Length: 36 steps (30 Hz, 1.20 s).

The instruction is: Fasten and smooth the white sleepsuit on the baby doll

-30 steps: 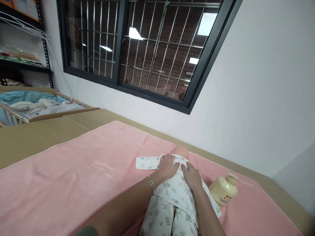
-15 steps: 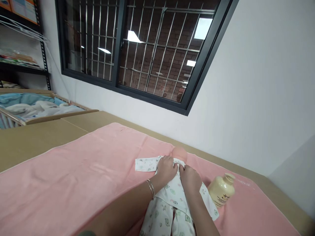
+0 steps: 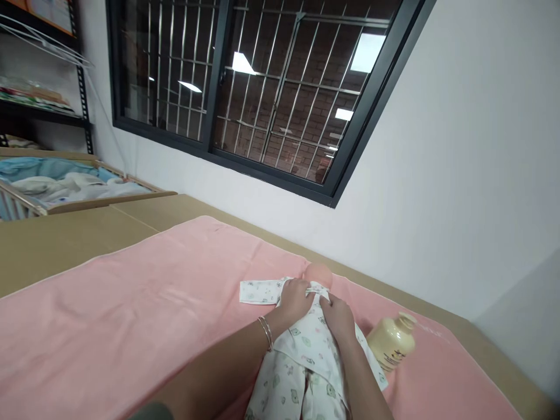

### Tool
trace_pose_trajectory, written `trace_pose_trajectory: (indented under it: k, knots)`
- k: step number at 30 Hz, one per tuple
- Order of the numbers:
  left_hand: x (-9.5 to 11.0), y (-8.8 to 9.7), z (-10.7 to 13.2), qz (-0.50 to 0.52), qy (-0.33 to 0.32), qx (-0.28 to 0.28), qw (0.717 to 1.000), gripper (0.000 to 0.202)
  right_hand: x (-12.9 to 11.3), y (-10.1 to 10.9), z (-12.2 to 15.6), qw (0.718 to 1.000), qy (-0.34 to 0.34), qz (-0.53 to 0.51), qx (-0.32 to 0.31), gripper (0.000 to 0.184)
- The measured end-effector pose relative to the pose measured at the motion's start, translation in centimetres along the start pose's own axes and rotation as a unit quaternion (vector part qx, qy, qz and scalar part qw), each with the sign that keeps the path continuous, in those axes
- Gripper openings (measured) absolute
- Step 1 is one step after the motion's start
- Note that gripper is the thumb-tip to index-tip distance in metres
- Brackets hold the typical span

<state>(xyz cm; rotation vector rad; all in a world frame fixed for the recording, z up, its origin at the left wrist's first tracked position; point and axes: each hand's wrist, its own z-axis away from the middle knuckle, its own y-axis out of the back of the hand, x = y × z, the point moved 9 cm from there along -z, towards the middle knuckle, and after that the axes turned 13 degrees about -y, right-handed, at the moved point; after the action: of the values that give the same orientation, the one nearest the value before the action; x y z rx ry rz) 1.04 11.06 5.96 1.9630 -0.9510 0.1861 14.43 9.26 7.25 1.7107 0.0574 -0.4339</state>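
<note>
A doll lies on its back on a pink blanket point(image 3: 144, 309), its smooth bald head point(image 3: 318, 272) pointing away from me. It wears a white baby top point(image 3: 308, 344) and matching trousers point(image 3: 282, 385), both printed with small green and pink figures. My left hand point(image 3: 296, 300), with silver bangles at the wrist, is closed on the top's front just below the neck. Beside it, my right hand point(image 3: 339, 318) grips the other side of the front, thumb inward. One sleeve point(image 3: 260, 291) stretches flat to the left; the other is partly behind my right forearm. My fingertips are partly hidden.
A cream bottle point(image 3: 394, 341) tilts on the blanket right of the doll. The tan tabletop point(image 3: 65, 239) borders the blanket, with a white wall point(image 3: 429, 204) and barred window behind. At the far left are a wooden crib point(image 3: 100, 201) with bedding and a black shelf point(image 3: 39, 112).
Both hands stay at the top's front, with only slight shifts of the fingers. The view has tilted a little; the doll and bottle keep their places.
</note>
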Motion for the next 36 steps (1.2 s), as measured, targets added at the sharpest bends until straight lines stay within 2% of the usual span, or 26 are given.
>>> trace_pose_trajectory:
  k: [4, 8, 12, 19, 27, 36]
  knots:
    - [0.5, 0.3, 0.4, -0.032, -0.008, 0.030, 0.999, 0.020, -0.5, 1.0, 1.4, 0.993, -0.053, 0.080, 0.068, 0.039]
    - [0.9, 1.0, 0.9, -0.062, 0.000, 0.035, 0.997, 0.020, -0.6, 1.6, 2.4, 0.987, -0.094, 0.086, 0.096, 0.043]
    - [0.8, 1.2, 1.0, -0.067, 0.019, 0.018, 0.997, 0.025, -0.1, 1.4, 2.2, 0.988, -0.111, 0.069, 0.076, 0.048]
    - [0.5, 0.1, 0.4, -0.047, 0.007, -0.030, 0.998, 0.032, -0.2, 0.4, 0.9, 0.996, -0.059, 0.062, 0.022, 0.048]
    - [0.3, -0.2, 0.1, -0.025, -0.004, -0.034, 0.999, 0.034, 0.5, -1.1, -0.4, 0.999, -0.037, 0.030, -0.014, 0.051]
    - [-0.6, -0.7, 0.1, -0.006, 0.013, -0.048, 0.999, 0.037, 0.9, -1.5, -1.2, 1.000, -0.021, -0.009, -0.009, 0.048]
